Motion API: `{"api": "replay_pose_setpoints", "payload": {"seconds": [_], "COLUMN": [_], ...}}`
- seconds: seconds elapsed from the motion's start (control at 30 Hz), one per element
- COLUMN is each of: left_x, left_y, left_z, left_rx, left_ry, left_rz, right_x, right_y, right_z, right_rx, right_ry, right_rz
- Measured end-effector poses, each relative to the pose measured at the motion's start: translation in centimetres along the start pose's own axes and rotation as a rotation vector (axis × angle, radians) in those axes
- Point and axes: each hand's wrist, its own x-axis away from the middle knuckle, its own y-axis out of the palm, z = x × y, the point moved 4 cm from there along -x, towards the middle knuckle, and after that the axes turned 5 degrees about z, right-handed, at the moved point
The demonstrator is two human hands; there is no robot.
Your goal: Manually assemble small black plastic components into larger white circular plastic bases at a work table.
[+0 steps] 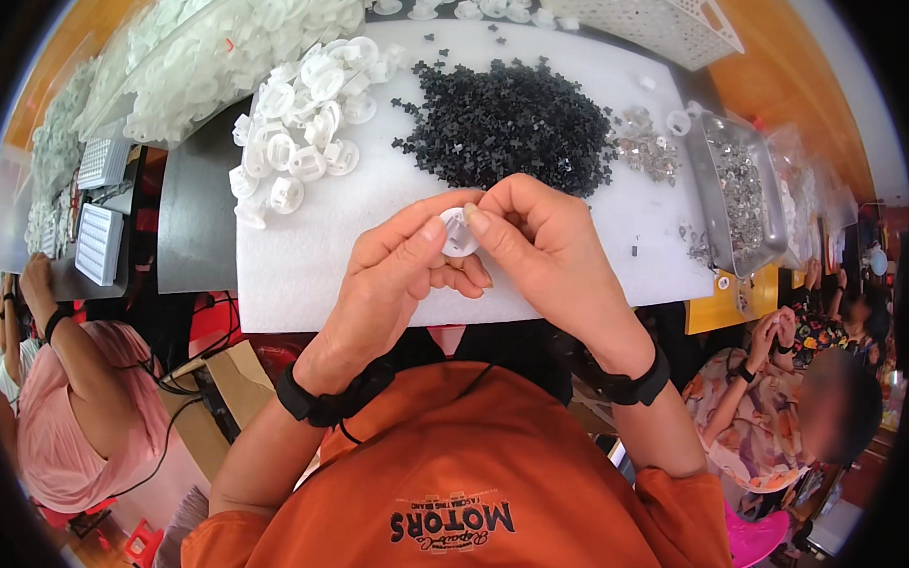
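Observation:
Between my two hands is a round white plastic part (459, 246) with a raised or recessed centre. My left hand (400, 257) grips its left edge, thumb on top and fingers curled beneath. At its upper right edge, the thumb and fingertips of my right hand (541, 237) pinch in close; whether they hold a smaller piece there is hidden. Just beyond my hands lies a heap of small black cross-shaped pieces (505, 121). To its left sits a pile of similar white plastic parts (305, 119), and to its right a scatter of small metal pieces (647, 149).
White foam sheet (304, 279) covers the table before me. A metal tray (766, 257) of small metal pieces stands right. Clear bags of white parts (217, 60) fill the far left; a white plastic basket (649, 20) stands at the back. Other people sit on both sides.

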Motion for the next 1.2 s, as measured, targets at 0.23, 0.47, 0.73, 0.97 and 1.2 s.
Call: {"api": "replay_pose_setpoints", "payload": {"seconds": [0.23, 0.47, 0.73, 0.97, 1.2], "left_x": [0.0, 0.0, -0.2, -0.2, 0.1], "left_y": [-0.7, -0.4, -0.6, 0.1, -0.5], "left_z": [-0.1, 0.1, 0.0, 0.1, 0.1], "left_rx": [0.007, -0.009, -0.014, -0.031, -0.075], "left_ry": [0.04, 0.031, 0.011, 0.025, 0.067], "left_rz": [0.073, 0.101, 0.11, 0.101, 0.132], "right_x": [1.2, 6.3, 8.2, 6.4, 3.0], "right_y": [-1.5, -3.0, -2.2, -5.5, -5.5], "right_z": [-3.2, -11.4, -14.0, -11.6, -3.3], "right_rx": [-0.063, -0.409, -0.69, -0.35, 0.341], "right_ry": [-0.03, -0.121, -0.526, -0.27, -0.024], "right_rz": [0.025, -0.093, 0.035, -0.638, -0.122]}}
